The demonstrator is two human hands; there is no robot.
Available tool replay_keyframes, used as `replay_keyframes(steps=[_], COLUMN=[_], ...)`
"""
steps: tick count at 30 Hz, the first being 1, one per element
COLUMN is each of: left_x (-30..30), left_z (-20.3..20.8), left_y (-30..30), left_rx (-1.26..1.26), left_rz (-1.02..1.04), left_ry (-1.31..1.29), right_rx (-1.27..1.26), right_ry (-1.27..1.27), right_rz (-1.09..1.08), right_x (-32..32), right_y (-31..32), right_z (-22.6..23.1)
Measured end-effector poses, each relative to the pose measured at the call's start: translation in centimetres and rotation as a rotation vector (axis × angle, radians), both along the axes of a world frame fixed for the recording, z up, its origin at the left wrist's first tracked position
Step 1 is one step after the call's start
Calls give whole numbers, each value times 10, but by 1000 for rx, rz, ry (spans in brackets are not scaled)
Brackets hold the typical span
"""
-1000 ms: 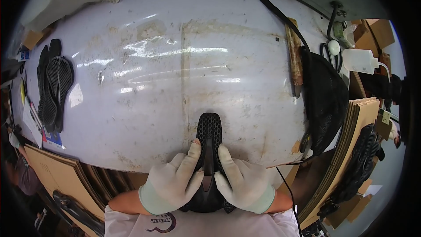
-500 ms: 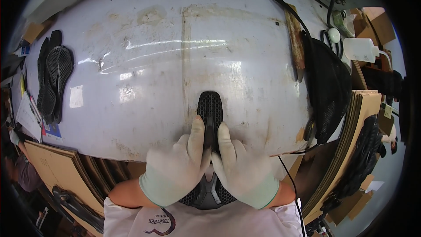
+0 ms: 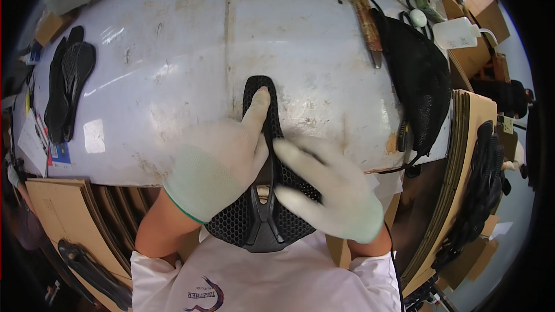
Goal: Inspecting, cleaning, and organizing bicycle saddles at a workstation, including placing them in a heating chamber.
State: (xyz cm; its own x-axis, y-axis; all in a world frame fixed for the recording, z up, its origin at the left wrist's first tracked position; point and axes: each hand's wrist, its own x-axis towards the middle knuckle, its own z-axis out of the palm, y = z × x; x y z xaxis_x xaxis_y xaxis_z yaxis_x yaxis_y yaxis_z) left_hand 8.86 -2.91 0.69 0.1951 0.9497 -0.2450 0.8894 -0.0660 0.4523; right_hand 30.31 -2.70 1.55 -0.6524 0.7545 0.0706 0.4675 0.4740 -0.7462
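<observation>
I see the black bicycle saddle [image 3: 284, 219] nose-out over the table [image 3: 156, 89], left hand [image 3: 219, 147] clamped on it, right hand [image 3: 332, 188] blurred, fingers spread (contact unclear). I'd worry that one-sided hold lets it swivel under a push.

Rough honeycombed saddle [image 3: 266, 222]; glossy tabletop [image 3: 173, 81]; matt cardboard [image 3: 69, 211].

On my worktop [image 3: 312, 52] I see a black mesh item [image 3: 419, 86]; left of it lies a worn brown tool [image 3: 364, 14], beyond its far right a white squeeze bottle [image 3: 457, 33].
</observation>
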Motion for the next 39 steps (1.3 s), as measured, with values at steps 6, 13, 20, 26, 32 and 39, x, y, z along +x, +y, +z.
replay_keyframes(steps=[6, 13, 20, 26, 32, 39], left_x=[0, 0, 2, 2, 4, 9], left_z=[-14, -10, -14, -10, -16, -15], left_y=[-2, -4, -6, -3, -6, -4], left_rx=[107, 49, 120, 69, 102, -2], left_rz=[32, 69, 62, 75, 80, 94], left_ry=[-151, -161, -139, -138, -93, -38], right_rx=[-268, -80, -110, -502, -59, -142], right_ry=[275, 150, 21, 30, 120, 285], right_rz=[240, 305, 296, 113, 371, 211], right_x=[45, 54, 47, 36, 49, 36], right_y=[-28, -33, -32, -33, -34, -61], right_z=[-16, -23, -10, -1, -22, -49])
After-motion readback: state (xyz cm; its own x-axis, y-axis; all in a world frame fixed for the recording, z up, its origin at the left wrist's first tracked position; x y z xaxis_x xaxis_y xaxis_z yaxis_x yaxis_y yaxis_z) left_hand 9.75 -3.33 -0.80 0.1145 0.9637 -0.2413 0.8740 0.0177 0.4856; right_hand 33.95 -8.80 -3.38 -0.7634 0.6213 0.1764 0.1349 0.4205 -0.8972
